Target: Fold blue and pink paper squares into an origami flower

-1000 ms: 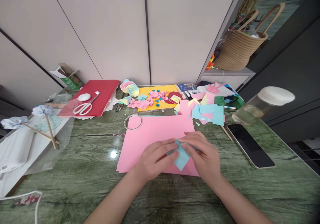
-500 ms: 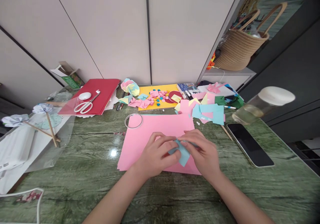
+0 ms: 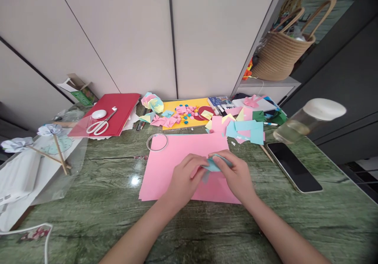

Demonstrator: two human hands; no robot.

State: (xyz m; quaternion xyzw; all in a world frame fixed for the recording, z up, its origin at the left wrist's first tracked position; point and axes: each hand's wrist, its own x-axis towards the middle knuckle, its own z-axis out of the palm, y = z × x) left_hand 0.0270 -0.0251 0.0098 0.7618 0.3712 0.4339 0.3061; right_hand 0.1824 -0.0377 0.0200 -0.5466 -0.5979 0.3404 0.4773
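Pinching a folded blue paper [image 3: 213, 165] between thumb and fingers, the right hand [image 3: 238, 177] probably steadies it while the left hand [image 3: 184, 179] has its fingertips together at the left end; blur hides their exact hold. The blue paper is above the pink sheets [image 3: 174, 154], which likely serve as a mat on the worktop [image 3: 103, 201]. A ring [image 3: 157, 150] rests at their far left corner. Loose cut papers [image 3: 256, 132] border the far right, the phone [image 3: 295, 167] the right; the near side gives the forearms more room.
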